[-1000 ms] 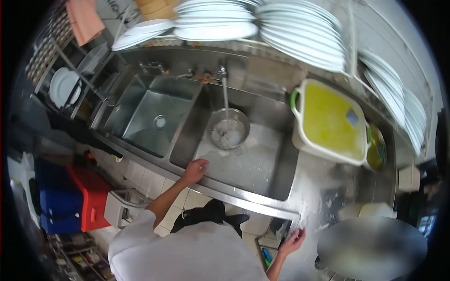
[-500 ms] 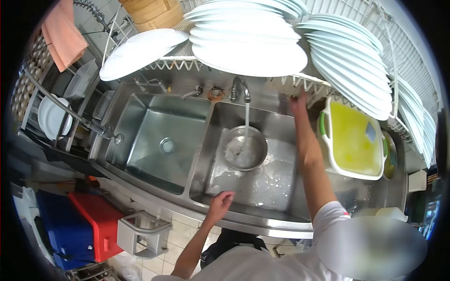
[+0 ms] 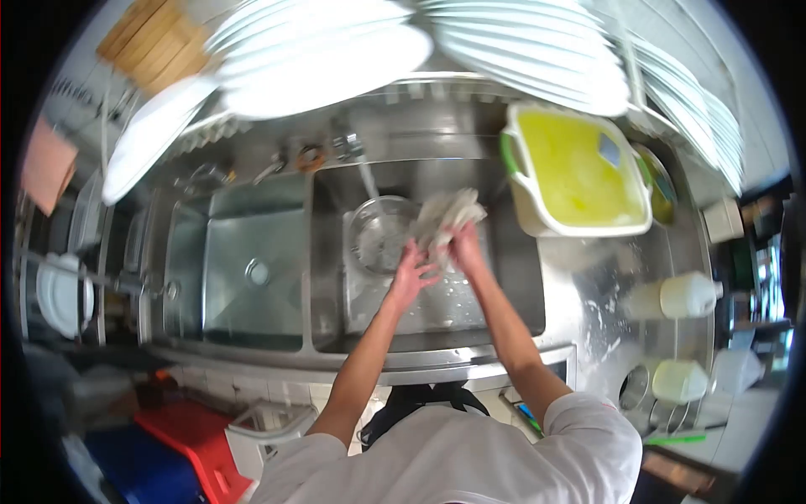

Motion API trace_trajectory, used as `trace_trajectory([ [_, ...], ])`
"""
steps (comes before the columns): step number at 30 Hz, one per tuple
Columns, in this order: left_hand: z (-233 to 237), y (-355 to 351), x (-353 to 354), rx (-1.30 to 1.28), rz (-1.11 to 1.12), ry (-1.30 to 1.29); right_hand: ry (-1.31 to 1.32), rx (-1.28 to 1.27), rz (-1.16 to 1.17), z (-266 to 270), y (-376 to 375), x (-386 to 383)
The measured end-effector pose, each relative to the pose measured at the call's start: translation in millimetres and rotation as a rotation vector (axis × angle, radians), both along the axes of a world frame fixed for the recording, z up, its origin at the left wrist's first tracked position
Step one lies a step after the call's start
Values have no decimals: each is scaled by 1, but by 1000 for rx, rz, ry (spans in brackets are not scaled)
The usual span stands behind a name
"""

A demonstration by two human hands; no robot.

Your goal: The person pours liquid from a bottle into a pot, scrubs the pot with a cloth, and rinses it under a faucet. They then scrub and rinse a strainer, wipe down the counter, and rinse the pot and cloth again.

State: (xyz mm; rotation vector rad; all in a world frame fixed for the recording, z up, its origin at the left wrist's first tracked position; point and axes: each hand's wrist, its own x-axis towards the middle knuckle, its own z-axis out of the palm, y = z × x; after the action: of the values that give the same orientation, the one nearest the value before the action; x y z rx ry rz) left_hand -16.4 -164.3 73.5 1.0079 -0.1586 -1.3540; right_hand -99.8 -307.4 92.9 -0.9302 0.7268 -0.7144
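A crumpled greyish-beige cloth, blurred by motion, hangs over the right sink basin. My right hand grips its lower right side. Close by, at the cloth's lower left edge, my left hand has its fingers spread. Left of the cloth, a round metal pot stands in the basin, its right rim partly covered by cloth and fingers. Water runs from the faucet down into the pot.
A white tub of yellow-green liquid stands right of the basin. White plates fill the rack above. The left sink basin adjoins. Plastic jugs stand at right; a red bin sits low at left.
My right hand has come from behind the basin, under the rack, to above it, now with the cloth. My left hand has risen from the front edge toward it. The view has shifted.
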Motion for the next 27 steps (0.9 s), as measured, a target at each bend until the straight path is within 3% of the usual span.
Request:
trace_trajectory([
  [2,-4,-18,-17,38,-47,103,-47,-19,-60,-35,34,-42],
  [4,1,-20,-68,19,-103,-23,1,58,-90,8,66,-99],
  [6,21,-8,-111,20,-336,-517,-108,94,-140,37,89,-165],
  [7,33,0,-137,13,-400,-512,-25,-9,-220,27,98,-201],
  [9,66,11,-184,-205,-542,-1061,66,-16,-317,29,123,-286],
  [10,84,14,-208,-287,-699,-1143,156,-91,-359,48,139,-329],
  [13,123,19,-302,-548,-1005,-1344,185,-76,-619,70,205,-442],
  [17,115,33,-437,-913,-1330,-1260,252,-5,-970,147,275,-534],
  [18,110,41,-472,-942,-1344,-1251,290,-15,-995,133,299,-570],
  [20,90,59,-534,-974,-1371,-1201,485,116,-1265,102,331,-612],
  [22,70,67,-594,-1106,-1424,-1334,1230,-100,-1139,16,366,-682],
  [23,50,78,-616,-1185,-1315,-1439,1507,-68,-969,-9,377,-702],
  [24,35,90,-631,-1164,-1310,-1420,1617,12,-913,-28,377,-715],
  [27,-10,123,-643,-1323,-942,-1387,1665,159,-1029,-24,331,-692],
])
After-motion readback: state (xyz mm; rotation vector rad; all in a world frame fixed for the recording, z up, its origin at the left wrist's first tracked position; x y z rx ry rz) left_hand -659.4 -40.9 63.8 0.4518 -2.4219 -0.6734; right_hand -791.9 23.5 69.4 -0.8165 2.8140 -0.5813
